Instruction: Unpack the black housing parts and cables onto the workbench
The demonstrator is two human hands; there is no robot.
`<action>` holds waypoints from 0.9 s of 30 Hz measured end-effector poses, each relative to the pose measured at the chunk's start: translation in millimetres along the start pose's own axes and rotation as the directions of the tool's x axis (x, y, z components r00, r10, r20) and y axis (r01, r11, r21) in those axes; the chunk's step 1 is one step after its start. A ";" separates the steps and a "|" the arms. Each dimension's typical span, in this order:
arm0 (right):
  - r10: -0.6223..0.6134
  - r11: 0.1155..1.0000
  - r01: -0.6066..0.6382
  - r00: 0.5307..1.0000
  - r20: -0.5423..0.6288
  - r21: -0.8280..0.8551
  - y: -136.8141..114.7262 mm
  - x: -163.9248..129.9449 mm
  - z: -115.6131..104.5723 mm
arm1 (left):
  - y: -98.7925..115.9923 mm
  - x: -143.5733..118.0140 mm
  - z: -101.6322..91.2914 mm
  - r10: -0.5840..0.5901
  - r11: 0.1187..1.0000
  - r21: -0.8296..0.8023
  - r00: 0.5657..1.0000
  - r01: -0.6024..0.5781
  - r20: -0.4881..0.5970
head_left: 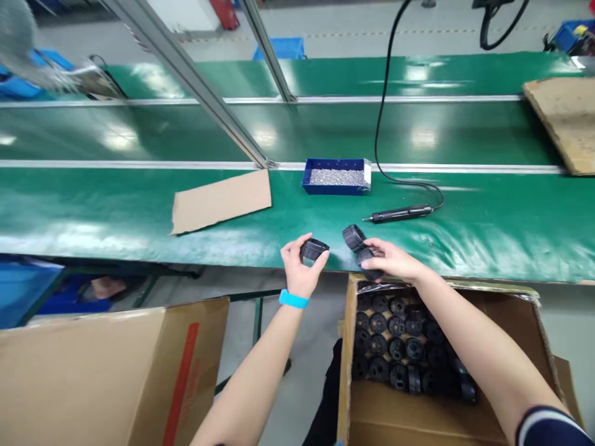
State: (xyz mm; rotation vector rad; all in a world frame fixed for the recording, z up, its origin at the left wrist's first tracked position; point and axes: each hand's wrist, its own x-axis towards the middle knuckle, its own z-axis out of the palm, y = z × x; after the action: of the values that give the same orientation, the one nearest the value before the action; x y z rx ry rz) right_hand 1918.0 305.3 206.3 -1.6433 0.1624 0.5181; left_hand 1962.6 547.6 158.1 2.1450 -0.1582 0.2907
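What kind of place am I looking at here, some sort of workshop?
Most likely a factory assembly line. A long green conveyor belt runs across the view, a black corded electric screwdriver lies beside a blue tray of small silver screws, and an open cardboard box of identical black plastic parts sits below.

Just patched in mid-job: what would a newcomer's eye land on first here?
Two bare hands at the green bench's near edge: the left hand pinches a black ring-shaped part, the right hand holds stacked black parts. Below the right arm, an open carton holds rows of black parts. Behind lie a blue screw tray and a corded screwdriver.
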 end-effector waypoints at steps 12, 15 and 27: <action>0.320 0.752 -0.304 0.944 0.079 0.585 12.3 129.2 27.3 | -122.9 56.9 3.3 0.007 0.982 0.190 1.000 -0.010 0.016; 0.276 0.904 -0.180 0.939 -0.207 0.388 17.6 122.2 28.8 | -109.6 52.8 6.7 0.084 0.942 0.321 0.995 -0.098 0.058; -0.328 0.764 0.069 0.897 -0.295 -0.641 17.6 100.6 46.3 | -66.8 94.1 55.2 0.213 0.859 0.342 0.875 -0.380 0.434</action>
State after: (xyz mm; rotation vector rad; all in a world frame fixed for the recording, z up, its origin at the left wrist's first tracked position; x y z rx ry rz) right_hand 1989.2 366.9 145.4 -2.3806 0.1076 0.0475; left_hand 2076.3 538.6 100.2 2.5905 -0.7278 0.0800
